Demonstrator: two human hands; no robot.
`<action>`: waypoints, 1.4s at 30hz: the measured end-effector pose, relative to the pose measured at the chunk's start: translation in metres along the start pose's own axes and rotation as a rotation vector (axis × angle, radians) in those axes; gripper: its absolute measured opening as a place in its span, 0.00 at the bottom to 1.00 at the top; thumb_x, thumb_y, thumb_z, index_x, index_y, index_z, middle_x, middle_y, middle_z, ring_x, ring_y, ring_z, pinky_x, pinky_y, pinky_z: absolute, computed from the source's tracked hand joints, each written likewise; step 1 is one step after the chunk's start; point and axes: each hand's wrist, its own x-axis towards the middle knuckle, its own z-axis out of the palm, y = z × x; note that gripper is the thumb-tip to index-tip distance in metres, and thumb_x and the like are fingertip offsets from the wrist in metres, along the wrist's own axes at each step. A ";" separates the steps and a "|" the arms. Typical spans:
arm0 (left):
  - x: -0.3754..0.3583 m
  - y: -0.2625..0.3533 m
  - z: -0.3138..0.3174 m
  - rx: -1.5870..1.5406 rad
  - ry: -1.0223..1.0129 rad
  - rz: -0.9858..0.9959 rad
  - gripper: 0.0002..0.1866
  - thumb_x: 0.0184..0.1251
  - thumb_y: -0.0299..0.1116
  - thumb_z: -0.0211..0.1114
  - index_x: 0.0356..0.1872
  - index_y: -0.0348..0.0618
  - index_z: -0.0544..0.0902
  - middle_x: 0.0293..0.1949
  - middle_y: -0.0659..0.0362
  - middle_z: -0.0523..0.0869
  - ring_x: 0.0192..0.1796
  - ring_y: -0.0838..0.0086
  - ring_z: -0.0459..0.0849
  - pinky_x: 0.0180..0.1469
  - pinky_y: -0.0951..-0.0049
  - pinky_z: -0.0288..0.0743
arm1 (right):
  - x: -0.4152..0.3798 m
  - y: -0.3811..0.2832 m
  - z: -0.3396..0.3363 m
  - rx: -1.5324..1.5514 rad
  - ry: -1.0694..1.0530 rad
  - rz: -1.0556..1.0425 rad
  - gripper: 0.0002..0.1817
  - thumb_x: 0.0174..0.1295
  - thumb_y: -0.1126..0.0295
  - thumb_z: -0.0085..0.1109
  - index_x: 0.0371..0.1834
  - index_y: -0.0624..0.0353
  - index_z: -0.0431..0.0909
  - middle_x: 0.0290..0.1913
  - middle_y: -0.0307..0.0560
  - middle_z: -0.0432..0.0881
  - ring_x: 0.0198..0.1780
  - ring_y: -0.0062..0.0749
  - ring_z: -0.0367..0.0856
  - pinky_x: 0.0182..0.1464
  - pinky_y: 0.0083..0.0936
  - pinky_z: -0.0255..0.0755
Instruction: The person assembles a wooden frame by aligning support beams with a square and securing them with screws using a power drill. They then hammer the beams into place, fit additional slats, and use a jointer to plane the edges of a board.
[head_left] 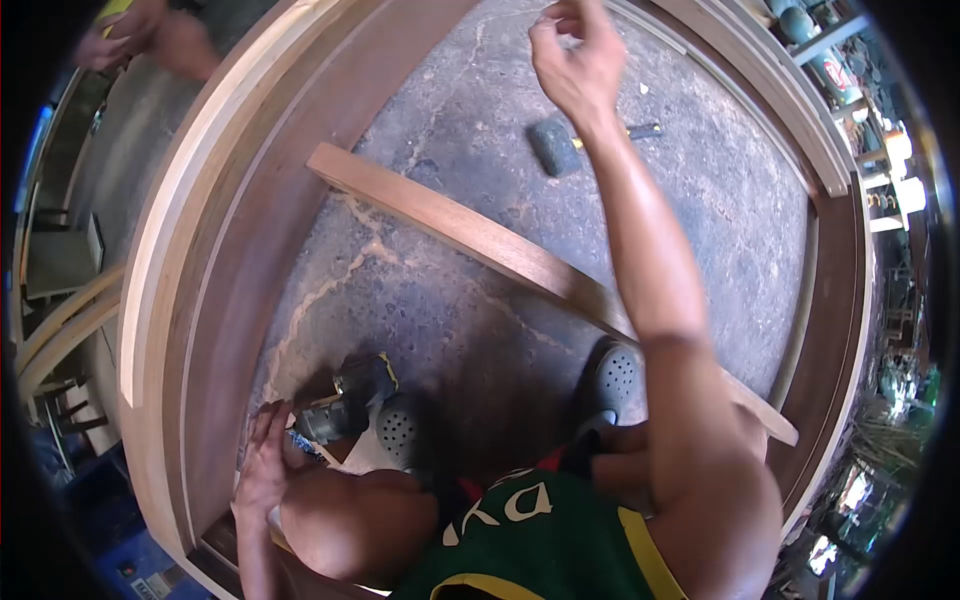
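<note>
My right hand (585, 60) reaches forward to the top edge of the view, its fingers curled in toward the thumb. Whatever they may hold is too small or cut off to make out. Below that hand, a black-headed mallet (556, 148) lies on the floor, its handle partly behind my forearm. My left hand (262, 465) is low at the left, fingers extended beside the inner side of the wooden frame (235, 270). Close to it, a black and yellow power tool (345, 405) sits near my shoe. A wooden bar (450, 225) slants across the frame, partly behind my right arm.
Concrete floor (460, 130) shows inside the frame. Another person's hand (125, 35) appears outside the frame at top left. Curved wooden pieces (70, 325) are at the left. Shelves and clutter (880, 160) line the right side.
</note>
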 end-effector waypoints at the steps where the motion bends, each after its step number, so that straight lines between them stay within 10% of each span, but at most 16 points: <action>1: -0.002 -0.006 0.004 0.009 0.059 0.002 0.49 0.35 0.30 0.83 0.67 0.37 0.72 0.65 0.43 0.74 0.68 0.45 0.71 0.71 0.52 0.66 | 0.003 0.035 0.004 -0.117 -0.154 0.059 0.17 0.57 0.67 0.63 0.51 0.56 0.81 0.44 0.52 0.86 0.45 0.47 0.85 0.48 0.42 0.78; 5: -0.024 0.002 0.005 -0.089 0.259 -0.186 0.45 0.43 0.28 0.81 0.68 0.39 0.71 0.68 0.43 0.71 0.72 0.46 0.68 0.73 0.53 0.64 | -0.070 0.194 -0.027 -0.803 -1.099 -0.147 0.32 0.55 0.73 0.56 0.68 0.49 0.71 0.62 0.54 0.79 0.64 0.54 0.76 0.65 0.46 0.72; 9: -0.033 0.016 0.016 -0.006 0.462 -0.195 0.39 0.47 0.30 0.78 0.66 0.40 0.74 0.70 0.43 0.70 0.74 0.44 0.66 0.74 0.50 0.62 | -0.121 0.252 -0.037 -0.950 -1.115 0.047 0.33 0.62 0.71 0.52 0.74 0.48 0.64 0.77 0.45 0.63 0.75 0.55 0.62 0.74 0.56 0.57; 13: -0.032 0.030 -0.001 0.053 0.519 -0.248 0.31 0.53 0.28 0.73 0.62 0.40 0.77 0.69 0.42 0.70 0.73 0.43 0.66 0.71 0.47 0.64 | -0.120 0.274 -0.016 -0.973 -1.147 0.097 0.30 0.64 0.69 0.51 0.72 0.50 0.66 0.73 0.47 0.69 0.76 0.53 0.60 0.73 0.56 0.57; 16: -0.025 0.048 -0.030 0.038 0.486 -0.245 0.28 0.53 0.26 0.72 0.60 0.40 0.78 0.67 0.42 0.72 0.72 0.43 0.69 0.70 0.48 0.65 | -0.123 0.296 -0.033 -0.994 -1.345 -0.018 0.25 0.65 0.66 0.50 0.67 0.54 0.69 0.67 0.52 0.76 0.72 0.55 0.67 0.69 0.57 0.61; 21: -0.014 0.089 -0.072 -0.040 0.355 -0.261 0.25 0.55 0.21 0.68 0.57 0.38 0.79 0.64 0.42 0.74 0.68 0.44 0.72 0.70 0.49 0.65 | -0.081 0.220 -0.117 -0.746 -1.369 0.366 0.13 0.67 0.66 0.49 0.48 0.60 0.78 0.50 0.60 0.85 0.51 0.53 0.84 0.49 0.47 0.78; 27: -0.002 0.170 -0.102 -0.023 0.103 0.151 0.26 0.74 0.43 0.61 0.62 0.30 0.76 0.65 0.40 0.75 0.68 0.45 0.72 0.68 0.47 0.66 | -0.146 0.063 -0.343 -0.489 -0.796 0.638 0.14 0.66 0.58 0.54 0.43 0.58 0.76 0.25 0.60 0.82 0.27 0.59 0.82 0.30 0.51 0.76; 34: 0.014 0.387 -0.134 -0.207 -0.128 0.460 0.25 0.68 0.33 0.67 0.61 0.29 0.75 0.63 0.43 0.75 0.66 0.48 0.74 0.68 0.51 0.67 | -0.256 -0.186 -0.593 -0.448 -0.392 1.472 0.17 0.71 0.57 0.54 0.52 0.59 0.75 0.33 0.63 0.83 0.37 0.63 0.83 0.40 0.53 0.74; 42: -0.032 0.612 -0.001 -0.033 -0.499 0.641 0.31 0.56 0.30 0.74 0.63 0.35 0.75 0.63 0.43 0.75 0.66 0.48 0.74 0.69 0.54 0.66 | -0.392 -0.251 -0.761 -0.319 -0.138 2.034 0.20 0.73 0.55 0.47 0.52 0.63 0.73 0.40 0.72 0.82 0.48 0.73 0.79 0.51 0.58 0.71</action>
